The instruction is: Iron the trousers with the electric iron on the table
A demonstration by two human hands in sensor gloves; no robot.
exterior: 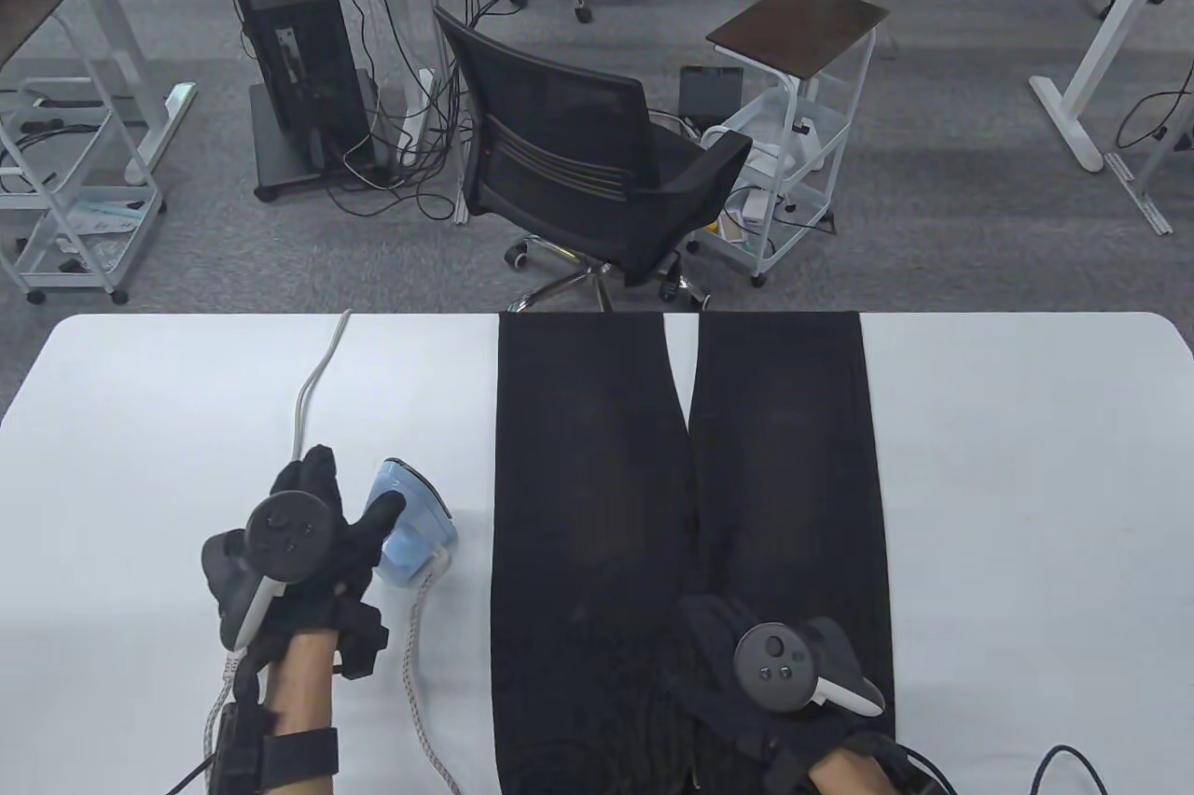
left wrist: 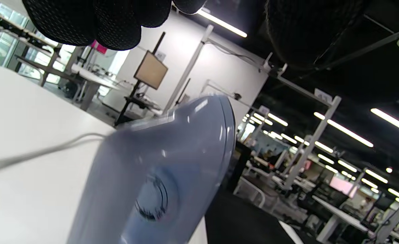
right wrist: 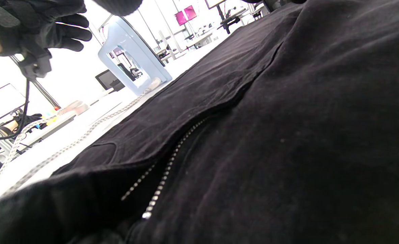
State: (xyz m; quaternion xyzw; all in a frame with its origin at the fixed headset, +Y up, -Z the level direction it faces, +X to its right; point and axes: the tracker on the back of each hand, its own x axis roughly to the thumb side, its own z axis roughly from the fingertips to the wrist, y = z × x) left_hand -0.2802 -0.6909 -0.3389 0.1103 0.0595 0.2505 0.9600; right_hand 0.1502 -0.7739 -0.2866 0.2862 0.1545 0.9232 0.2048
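The likeliest trouble is the iron [exterior: 413, 523] tipping or skidding as it is taken up — it stands on its heel near the table's [exterior: 1007, 459] front-left area, just left of the trousers [exterior: 597, 496], and its braided cord [exterior: 417, 674] trails toward the front edge, where a wrist could snag it. A second grey cable [exterior: 312, 384] runs off toward the table's far edge, and either line dragged across the cloth would rumple what is already flat. The left hand [exterior: 312, 543] sits right beside the iron with its fingers spread; the right wrist view shows them reaching for the handle with a gap left, so nothing is held yet, though from above 1 finger seems to touch the body. A grab at the plastic shell instead of the handle would probably knock it over, perhaps onto the soleplate. The right hand [exterior: 746, 674] rests flat on the waist of the trousers near the front edge, beside the zipper [right wrist: 167, 173], fingers laid out and gripping nothing — it lies well apart from the iron, but in the path of any pass across the upper cloth, so a burn is a fair worry. The 2 legs stretch to the far edge.
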